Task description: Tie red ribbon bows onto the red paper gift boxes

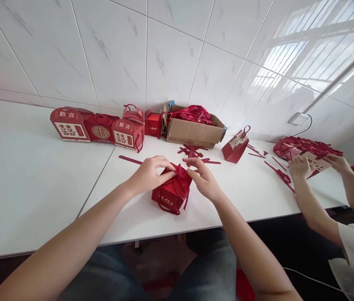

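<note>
- Five finished red gift boxes [101,127] stand in a row by the wall, far left.
- One loose red strip [129,159] lies flat behind the hands.
- The left hand [150,173] curls over the top of one small red box [170,192] and presses its flaps.
- The right hand [203,179] pinches the red ribbon bow [181,171] on top of that box, near the table's front edge.
- One cardboard carton [191,129] holds red ribbons.
- One folded red box [235,148] stands alone.
- Another person's two hands [318,164] hold a flat card by a red pile [302,146].
</note>
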The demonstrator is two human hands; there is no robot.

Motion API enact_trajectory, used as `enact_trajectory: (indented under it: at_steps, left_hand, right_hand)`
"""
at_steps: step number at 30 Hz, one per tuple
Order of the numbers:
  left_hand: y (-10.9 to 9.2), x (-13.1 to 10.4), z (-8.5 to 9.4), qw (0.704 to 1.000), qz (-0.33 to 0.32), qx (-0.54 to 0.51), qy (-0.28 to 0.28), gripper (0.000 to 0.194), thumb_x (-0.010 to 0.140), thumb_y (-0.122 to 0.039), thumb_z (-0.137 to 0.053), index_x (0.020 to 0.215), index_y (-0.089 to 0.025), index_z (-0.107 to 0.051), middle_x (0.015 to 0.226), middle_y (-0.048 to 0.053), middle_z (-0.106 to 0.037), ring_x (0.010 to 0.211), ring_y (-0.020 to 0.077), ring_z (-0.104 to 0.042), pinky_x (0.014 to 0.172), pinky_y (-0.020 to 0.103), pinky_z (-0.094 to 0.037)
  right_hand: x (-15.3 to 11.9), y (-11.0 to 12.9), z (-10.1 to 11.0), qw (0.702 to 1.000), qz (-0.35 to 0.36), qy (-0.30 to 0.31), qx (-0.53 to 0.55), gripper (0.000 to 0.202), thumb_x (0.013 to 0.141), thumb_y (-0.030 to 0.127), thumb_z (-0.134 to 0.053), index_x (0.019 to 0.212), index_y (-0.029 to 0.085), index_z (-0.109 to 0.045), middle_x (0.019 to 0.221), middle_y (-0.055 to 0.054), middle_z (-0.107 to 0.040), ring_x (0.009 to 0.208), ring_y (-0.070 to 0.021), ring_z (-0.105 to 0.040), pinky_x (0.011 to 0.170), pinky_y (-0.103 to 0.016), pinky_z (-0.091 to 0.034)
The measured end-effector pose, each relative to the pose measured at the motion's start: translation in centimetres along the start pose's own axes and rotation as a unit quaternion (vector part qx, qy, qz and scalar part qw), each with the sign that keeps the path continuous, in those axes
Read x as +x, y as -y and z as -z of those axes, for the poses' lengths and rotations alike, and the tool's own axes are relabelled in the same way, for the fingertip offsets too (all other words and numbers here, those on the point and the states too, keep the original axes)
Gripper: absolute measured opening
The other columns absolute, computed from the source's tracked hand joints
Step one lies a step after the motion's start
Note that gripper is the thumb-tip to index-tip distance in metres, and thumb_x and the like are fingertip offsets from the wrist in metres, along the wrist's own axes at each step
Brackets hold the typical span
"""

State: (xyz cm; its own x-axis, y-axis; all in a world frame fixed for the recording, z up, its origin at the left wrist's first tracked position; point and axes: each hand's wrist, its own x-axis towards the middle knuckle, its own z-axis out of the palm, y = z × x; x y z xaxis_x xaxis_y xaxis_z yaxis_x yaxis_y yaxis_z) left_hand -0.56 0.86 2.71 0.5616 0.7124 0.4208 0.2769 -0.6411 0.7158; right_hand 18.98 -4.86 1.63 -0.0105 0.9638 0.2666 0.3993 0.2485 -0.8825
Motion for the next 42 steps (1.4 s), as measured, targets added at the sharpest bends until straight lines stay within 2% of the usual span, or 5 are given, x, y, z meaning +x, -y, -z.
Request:
enact_trajectory:
  at_steps: [10,17,21,25,42]
  left_hand:
    - [-0.1,-0.2,-0.3,0.998,-0.034,0.044,-0.019,0.014,0.081,-0.025,-0.06,0.08,-0.016,-0.071,0.085,0.005,-0.068,0.082,0.0189,-0.064,0.079,0.032,-0.049]
    - [-0.5,-0.3,-0.5,0.994,-0.073,0.079,-0.033,0.011,0.081,-0.02,-0.06,0.077,-0.016,-0.069,0.08,0.004,-0.068,0.077,0.017,-0.063,0.077,0.031,-0.049]
    - [-0.5,-0.4,-0.6,0.989,-0.092,0.105,-0.042,0.01,0.082,-0.018,-0.059,0.077,-0.016,-0.068,0.08,0.003,-0.069,0.077,0.0164,-0.063,0.077,0.031,-0.048]
    - [-0.4,-0.5,-0.6,0.983,-0.115,0.134,-0.058,0.009,0.081,-0.014,-0.059,0.079,-0.015,-0.068,0.08,0.003,-0.069,0.077,0.0156,-0.063,0.078,0.031,-0.048]
    - [0.2,-0.7,-1.2,0.993,-0.045,0.061,-0.088,0.012,0.08,-0.01,-0.06,0.085,-0.016,-0.069,0.088,0.003,-0.072,0.082,0.0136,-0.068,0.076,0.022,-0.053]
  right_hand:
    - [0.1,0.8,1.9,0.96,0.18,-0.011,-0.215,0.018,0.085,0.021,-0.058,0.102,0.02,-0.06,0.081,-0.002,-0.068,0.08,-0.0175,-0.064,0.081,-0.035,-0.049]
    - [-0.6,3.3,5.3,0.938,0.07,0.207,-0.268,0.023,0.09,0.038,-0.058,0.105,0.022,-0.064,0.064,0.002,-0.066,0.057,-0.013,-0.058,0.059,-0.027,-0.044]
    - [1.6,1.3,4.9,0.967,0.152,0.058,-0.195,0.028,0.096,0.037,-0.047,0.107,0.019,-0.065,0.101,-0.009,-0.071,0.087,-0.0184,-0.065,0.071,-0.031,-0.05]
    - [3.5,-0.7,3.0,0.958,0.246,0.129,-0.074,0.033,0.093,0.025,-0.052,0.126,0.022,-0.056,0.123,-0.009,-0.065,0.103,-0.0184,-0.064,0.084,-0.034,-0.053]
    - [2.3,-1.5,0.2,0.972,0.231,0.015,0.04,0.012,0.09,0.016,-0.057,0.095,0.021,-0.067,0.081,-0.003,-0.065,0.074,-0.0128,-0.062,0.063,-0.025,-0.054]
